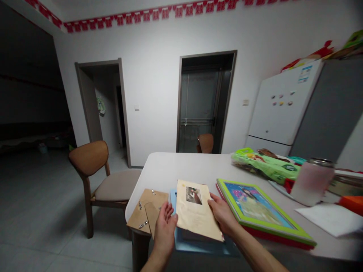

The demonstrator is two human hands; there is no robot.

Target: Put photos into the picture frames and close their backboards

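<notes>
My right hand (222, 214) grips the right edge of a cream sheet (193, 217), thumb on top and fingers underneath. A small picture of a figure is printed on its upper part; I cannot tell whether it is a single sheet or a thin booklet. My left hand (166, 228) is at the sheet's left edge, fingers apart and slightly curled, the thumb beside or touching the edge. Under the sheet lies a light blue frame (185, 246), mostly covered. Left of it is a brown backing board (133, 218) with several metal clips and a stand flap.
To the right lies a green picture frame (244, 221) on something red. Beyond it are a green plastic package (263, 166), a pink bottle (313, 183) and white paper (331, 219). A wooden chair (89, 158) stands left of the white table (176, 164); a fridge (280, 105) stands behind.
</notes>
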